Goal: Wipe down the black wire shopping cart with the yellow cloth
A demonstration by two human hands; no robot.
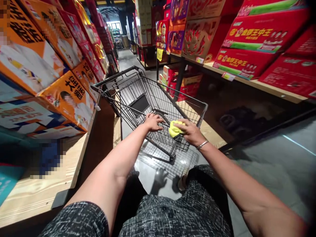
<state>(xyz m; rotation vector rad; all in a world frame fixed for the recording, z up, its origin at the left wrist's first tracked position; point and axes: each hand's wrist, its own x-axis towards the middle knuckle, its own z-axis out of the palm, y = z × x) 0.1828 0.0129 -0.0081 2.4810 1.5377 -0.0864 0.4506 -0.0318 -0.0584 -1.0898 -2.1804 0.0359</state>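
Note:
A black wire shopping cart [158, 89] stands in the aisle right in front of me, its handle at the far end. My right hand [190, 131] is closed around a bunched yellow cloth [175, 129] at the near end of the basket. Whether the cloth presses on the wire there, I cannot tell. Just left of it, my left hand [153, 123] reaches over the cart with its fingers spread and nothing in them. It is close to the dark bars of the cart; contact is not clear.
Orange boxes [71, 98] are stacked on a wooden shelf [66, 164] at left. Red cartons [249, 36] fill a shelf at right, with a wooden edge [237, 79] beside the cart. The grey floor aisle [125, 56] runs on behind the cart.

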